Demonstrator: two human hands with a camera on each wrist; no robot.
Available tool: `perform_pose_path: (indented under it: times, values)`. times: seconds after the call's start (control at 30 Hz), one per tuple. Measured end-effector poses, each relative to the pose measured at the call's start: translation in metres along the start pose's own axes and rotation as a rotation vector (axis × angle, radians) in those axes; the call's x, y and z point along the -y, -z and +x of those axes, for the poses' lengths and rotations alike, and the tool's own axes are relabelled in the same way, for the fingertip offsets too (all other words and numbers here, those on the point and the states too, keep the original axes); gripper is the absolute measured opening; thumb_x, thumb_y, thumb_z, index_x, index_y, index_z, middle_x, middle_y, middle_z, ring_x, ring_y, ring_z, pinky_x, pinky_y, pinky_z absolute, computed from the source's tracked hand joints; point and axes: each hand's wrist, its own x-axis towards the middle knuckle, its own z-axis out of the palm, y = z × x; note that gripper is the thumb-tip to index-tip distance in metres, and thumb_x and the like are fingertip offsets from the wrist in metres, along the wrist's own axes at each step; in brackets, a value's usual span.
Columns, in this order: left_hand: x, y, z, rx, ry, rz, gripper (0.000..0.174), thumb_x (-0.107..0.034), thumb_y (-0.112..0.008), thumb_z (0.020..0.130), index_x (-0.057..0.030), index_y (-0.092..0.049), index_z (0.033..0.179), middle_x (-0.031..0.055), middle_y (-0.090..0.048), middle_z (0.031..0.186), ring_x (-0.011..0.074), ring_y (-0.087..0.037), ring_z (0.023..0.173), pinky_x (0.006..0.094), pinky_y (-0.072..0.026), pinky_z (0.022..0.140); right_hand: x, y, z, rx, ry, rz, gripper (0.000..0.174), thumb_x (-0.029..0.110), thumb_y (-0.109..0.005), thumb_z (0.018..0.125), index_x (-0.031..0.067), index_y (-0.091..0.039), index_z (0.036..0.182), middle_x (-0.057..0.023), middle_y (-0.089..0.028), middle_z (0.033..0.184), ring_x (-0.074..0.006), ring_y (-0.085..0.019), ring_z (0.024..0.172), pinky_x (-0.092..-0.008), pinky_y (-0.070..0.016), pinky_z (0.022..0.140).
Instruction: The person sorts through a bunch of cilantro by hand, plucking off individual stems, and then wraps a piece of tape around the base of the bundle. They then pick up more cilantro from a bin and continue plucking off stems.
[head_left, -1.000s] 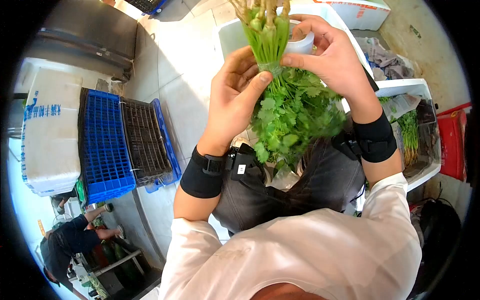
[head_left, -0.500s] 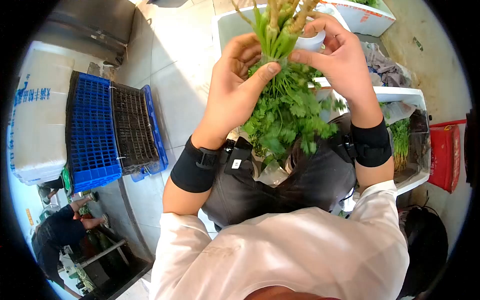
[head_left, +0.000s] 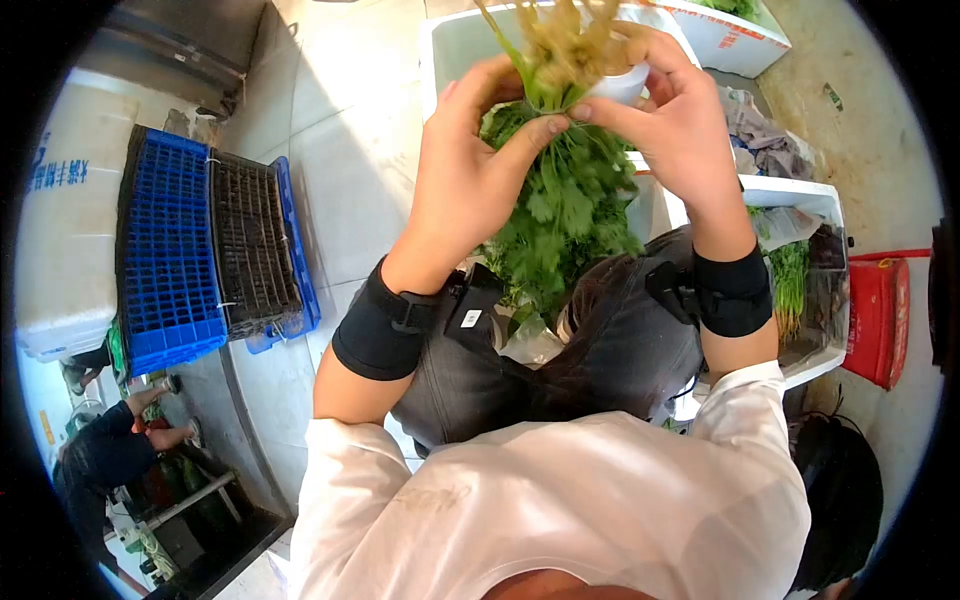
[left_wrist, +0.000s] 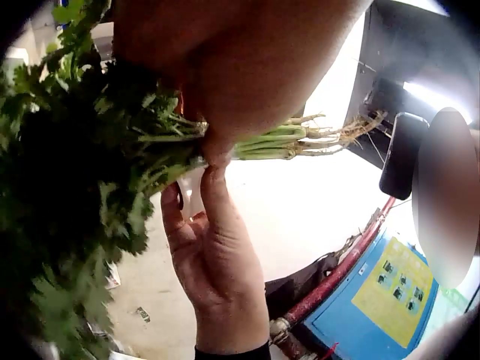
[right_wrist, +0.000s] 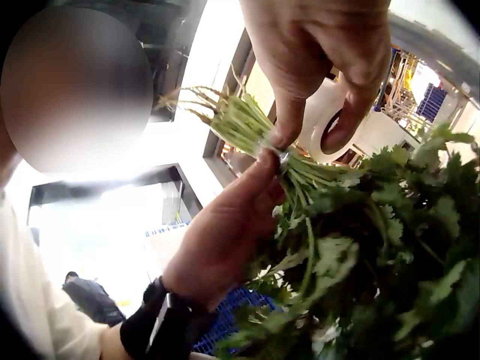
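A leafy bunch of coriander hangs roots up above the lap, its roots blurred in the head view. My left hand grips its stems, with the thumb on the front. Around the stems runs a narrow clear tape band. My right hand holds a white-rimmed roll of tape, fingers hooked into its ring. The right thumb meets the left thumb at the band; in the right wrist view the roll hangs right beside the stems.
A white foam box stands ahead, behind the hands. At the right, another foam box holds rooted greens, with a red bag beside it. Blue crates are on the left; another person is at lower left.
The coriander's leaves have swung left and its roots have tipped to the right. The two thumbs have come together at the band. The head view has shifted slightly.
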Motion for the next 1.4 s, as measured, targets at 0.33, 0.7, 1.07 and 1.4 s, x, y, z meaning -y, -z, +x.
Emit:
perform_pose_path:
  times: [0.33,0.7,1.07,1.4]
  values:
    - [-0.018,-0.001,-0.004,0.17,0.174,-0.429,0.048,-0.002,-0.066,0.096,0.0029,-0.047,0.139,0.0124,-0.06,0.131,0.0192,-0.058,0.119,0.0347,-0.046,0.104,0.001,0.011,0.002,0.044,0.015,-0.036,0.038,0.006,-0.091,0.071,0.0031,-0.064,0.097,-0.0134,-0.054,0.139,-0.0201,-0.059,0.119,-0.0323,-0.0518,0.096]
    - [-0.01,0.005,0.001,0.074,0.125,-0.284,0.043,-0.001,-0.071,0.091,0.0045,-0.057,0.131,0.0123,-0.067,0.122,0.0203,-0.062,0.114,0.036,-0.0459,0.105,0.009,0.006,0.004,-0.054,0.002,-0.046,0.039,0.007,-0.092,0.068,0.0022,-0.068,0.099,-0.0151,-0.051,0.138,-0.0237,-0.06,0.119,-0.0353,-0.0529,0.097]
    - [-0.005,-0.001,0.003,0.076,0.127,-0.321,0.046,-0.004,-0.076,0.089,0.006,-0.059,0.131,0.0124,-0.068,0.123,0.0191,-0.063,0.115,0.0354,-0.049,0.103,-0.002,0.01,0.001,-0.035,-0.007,-0.008,0.036,0.001,-0.087,0.075,0.0007,-0.065,0.103,-0.0145,-0.054,0.143,-0.0186,-0.063,0.115,-0.0315,-0.0553,0.094]
    - [-0.018,-0.005,-0.001,0.029,0.232,-0.448,0.045,-0.004,-0.072,0.092,0.0073,-0.056,0.133,0.0124,-0.066,0.125,0.0193,-0.062,0.118,0.0329,-0.0494,0.102,0.012,0.002,-0.002,-0.051,-0.077,-0.149,0.03,0.003,-0.085,0.078,-0.0011,-0.068,0.102,-0.0126,-0.061,0.127,-0.0168,-0.065,0.106,-0.0298,-0.0547,0.089]
